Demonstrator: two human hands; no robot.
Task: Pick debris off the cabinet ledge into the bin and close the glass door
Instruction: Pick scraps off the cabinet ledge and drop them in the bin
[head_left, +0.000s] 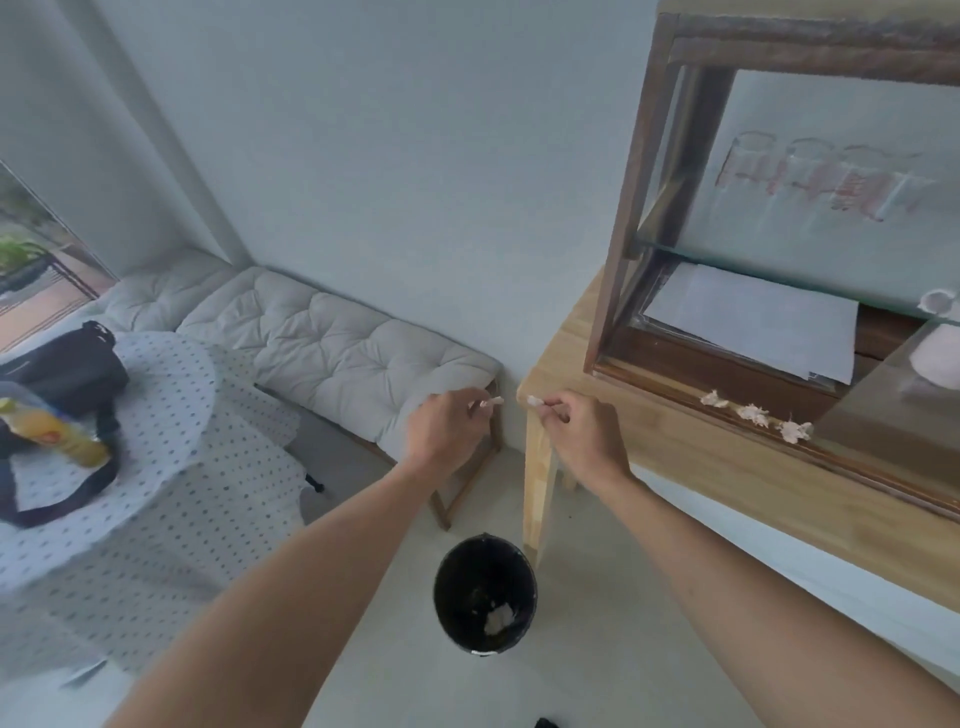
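My left hand (444, 428) pinches a small pale scrap of debris (491, 402) in the air, left of the table corner. My right hand (584, 428) pinches another pale scrap (535, 400) at that corner. Both hands hover above and behind the black bin (447, 587) on the floor, which has a crumpled pale wad (500, 618) at its bottom. Three more crumpled pieces (752, 414) lie in a row on the dark wooden cabinet ledge (670, 392). The cabinet's glass door (883, 410) stands slid open at the right, leaving the lower shelf exposed.
The cabinet (639, 171) stands on a light wooden table (727, 467); white paper sheets (753, 322) lie inside it. A cushioned bench (337, 343) runs along the wall. At left, a dotted-cloth round table (156, 415) carries a black bag (67, 369) and a yellow bottle (57, 431).
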